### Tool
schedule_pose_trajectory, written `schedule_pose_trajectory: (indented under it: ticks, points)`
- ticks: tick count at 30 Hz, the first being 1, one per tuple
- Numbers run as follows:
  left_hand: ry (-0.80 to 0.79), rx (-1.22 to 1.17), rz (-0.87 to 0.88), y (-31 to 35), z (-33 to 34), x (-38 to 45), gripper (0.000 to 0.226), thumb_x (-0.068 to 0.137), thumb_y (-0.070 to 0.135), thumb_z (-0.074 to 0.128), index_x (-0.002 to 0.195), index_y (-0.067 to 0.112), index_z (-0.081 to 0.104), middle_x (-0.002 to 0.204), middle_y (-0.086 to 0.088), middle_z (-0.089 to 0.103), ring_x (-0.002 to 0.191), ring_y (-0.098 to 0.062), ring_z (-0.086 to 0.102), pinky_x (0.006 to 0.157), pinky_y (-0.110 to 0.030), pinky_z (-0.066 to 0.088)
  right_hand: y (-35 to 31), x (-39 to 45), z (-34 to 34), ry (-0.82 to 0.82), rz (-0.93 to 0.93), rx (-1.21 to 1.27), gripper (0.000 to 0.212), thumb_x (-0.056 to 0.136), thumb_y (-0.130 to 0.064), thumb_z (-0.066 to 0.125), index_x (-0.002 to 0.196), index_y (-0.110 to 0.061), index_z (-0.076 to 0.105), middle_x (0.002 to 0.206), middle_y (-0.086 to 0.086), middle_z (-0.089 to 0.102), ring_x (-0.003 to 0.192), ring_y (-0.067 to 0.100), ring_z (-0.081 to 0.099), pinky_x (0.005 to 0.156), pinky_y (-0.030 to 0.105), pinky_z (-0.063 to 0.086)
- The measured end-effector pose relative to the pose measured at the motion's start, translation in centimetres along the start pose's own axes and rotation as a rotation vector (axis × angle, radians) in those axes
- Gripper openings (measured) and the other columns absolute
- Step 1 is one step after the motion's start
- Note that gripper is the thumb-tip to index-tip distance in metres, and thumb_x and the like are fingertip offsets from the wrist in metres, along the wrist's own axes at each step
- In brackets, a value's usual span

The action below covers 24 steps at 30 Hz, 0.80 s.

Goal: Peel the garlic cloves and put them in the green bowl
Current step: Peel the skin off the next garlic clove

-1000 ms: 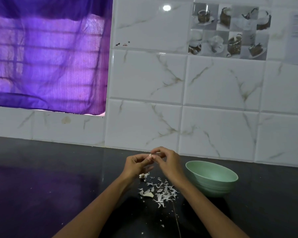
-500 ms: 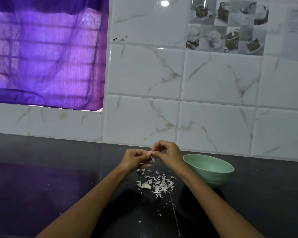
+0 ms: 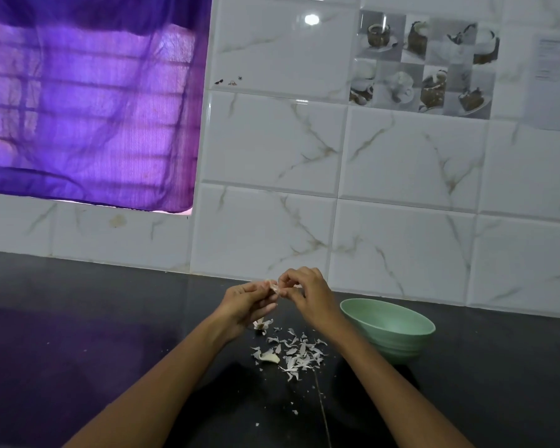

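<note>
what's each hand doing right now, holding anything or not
Left hand: fingers curled, holding the small pale garlic clove above the black counter.
Right hand: fingertips pinching the same clove, at its papery skin.

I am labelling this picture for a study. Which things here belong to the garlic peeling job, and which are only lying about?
Belong to the job:
- garlic clove, pinched between left hand and right hand
- green bowl, right of the hands
- another clove on the counter
- garlic piece below the left hand

Only lying about:
- peel scraps
- purple curtain
- wall tiles
</note>
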<state>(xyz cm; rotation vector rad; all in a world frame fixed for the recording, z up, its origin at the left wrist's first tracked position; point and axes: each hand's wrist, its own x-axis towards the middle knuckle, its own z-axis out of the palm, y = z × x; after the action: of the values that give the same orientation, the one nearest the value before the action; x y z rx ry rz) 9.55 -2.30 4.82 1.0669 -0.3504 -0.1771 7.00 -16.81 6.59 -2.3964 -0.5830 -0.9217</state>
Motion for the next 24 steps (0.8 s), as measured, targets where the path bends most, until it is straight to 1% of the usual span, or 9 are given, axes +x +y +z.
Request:
schedule_pose_trajectory:
  ticks: [4, 7, 9, 12, 15, 17, 19, 22, 24]
  points:
    - [0.049, 0.009, 0.006, -0.4, 0.2, 0.0, 0.020, 0.099, 0.010, 0.040, 0.093, 0.005, 0.058, 0.081, -0.009, 0.066, 0.061, -0.012, 0.069, 0.052, -0.022, 0.056, 0.4, 0.1, -0.3, -0.053, -0.007, -0.048, 0.001, 0.085, -0.016, 0.064, 0.085, -0.017, 0.064, 0.077, -0.010, 0.052, 0.085, 0.011, 0.041, 0.067, 0.010, 0.028]
    - [0.202, 0.099, 0.049, -0.6, 0.3, 0.3, 0.023, 0.101, 0.012, 0.034, 0.090, 0.007, 0.054, 0.078, -0.005, 0.053, 0.061, -0.014, 0.054, 0.046, -0.022, 0.054, 0.3, 0.1, -0.5, -0.048, 0.016, -0.036, 0.013, 0.083, -0.016, 0.065, 0.076, -0.022, 0.057, 0.073, -0.010, 0.056, 0.080, 0.014, 0.049, 0.071, 0.023, 0.040]
    - [0.211, 0.195, 0.087, -0.7, 0.1, 0.3, 0.021, 0.101, 0.012, 0.035, 0.098, 0.005, 0.055, 0.077, -0.004, 0.045, 0.061, -0.011, 0.044, 0.046, -0.021, 0.054, 0.3, 0.1, -0.7, -0.026, 0.063, -0.063, 0.012, 0.083, -0.011, 0.065, 0.076, -0.020, 0.060, 0.077, -0.007, 0.063, 0.079, 0.013, 0.055, 0.073, 0.029, 0.046]
    - [0.167, 0.298, 0.138, -1.0, 0.2, 0.1, 0.018, 0.098, 0.010, 0.042, 0.099, 0.004, 0.059, 0.078, -0.003, 0.046, 0.063, -0.010, 0.043, 0.046, -0.020, 0.054, 0.7, -0.1, -0.5, -0.020, 0.123, -0.148, 0.031, 0.083, 0.006, 0.052, 0.095, -0.016, 0.070, 0.093, -0.004, 0.071, 0.089, 0.010, 0.063, 0.081, 0.028, 0.051]
    - [0.136, 0.333, 0.187, -1.3, 0.3, -0.1, 0.008, 0.094, 0.010, 0.052, 0.091, 0.006, 0.058, 0.077, -0.002, 0.057, 0.061, -0.009, 0.048, 0.045, -0.019, 0.052, 0.8, -0.2, -0.3, 0.000, 0.190, -0.109, 0.028, 0.090, -0.008, 0.050, 0.110, -0.017, 0.067, 0.102, -0.002, 0.071, 0.096, 0.013, 0.063, 0.087, 0.029, 0.050]
    - [0.104, 0.354, 0.196, -1.4, 0.2, -0.1, 0.007, 0.091, 0.011, 0.057, 0.090, 0.005, 0.059, 0.075, -0.002, 0.061, 0.060, -0.008, 0.050, 0.047, -0.019, 0.052, 0.6, -0.3, -0.1, 0.024, 0.236, 0.032, 0.020, 0.089, -0.024, 0.058, 0.104, -0.018, 0.069, 0.094, -0.003, 0.071, 0.086, 0.011, 0.064, 0.081, 0.032, 0.053]
    - [0.062, 0.412, 0.197, -1.5, 0.1, -0.1, 0.008, 0.090, 0.012, 0.059, 0.090, 0.004, 0.061, 0.071, -0.003, 0.061, 0.061, -0.008, 0.053, 0.049, -0.020, 0.053, 0.3, -0.5, 0.2, 0.024, 0.250, 0.167, 0.012, 0.085, -0.029, 0.065, 0.087, -0.019, 0.071, 0.079, -0.004, 0.071, 0.075, 0.012, 0.066, 0.070, 0.037, 0.057]
    - [0.009, 0.465, 0.202, -1.8, 0.2, -0.2, 0.007, 0.089, 0.009, 0.059, 0.090, 0.003, 0.063, 0.075, -0.007, 0.065, 0.065, -0.009, 0.055, 0.052, -0.022, 0.054, 0.1, -0.6, 0.2, 0.021, 0.281, 0.263, 0.012, 0.082, -0.022, 0.069, 0.071, -0.017, 0.067, 0.073, 0.008, 0.071, 0.075, 0.025, 0.068, 0.058, 0.036, 0.058]
    - [-0.009, 0.505, 0.223, -1.8, 0.2, -0.2, 0.006, 0.088, 0.009, 0.062, 0.090, 0.004, 0.064, 0.078, -0.007, 0.067, 0.066, -0.009, 0.057, 0.052, -0.022, 0.054, 0.1, -0.6, -0.1, 0.028, 0.309, 0.290, 0.017, 0.081, -0.018, 0.071, 0.066, -0.020, 0.064, 0.071, 0.007, 0.069, 0.074, 0.026, 0.068, 0.053, 0.032, 0.056]
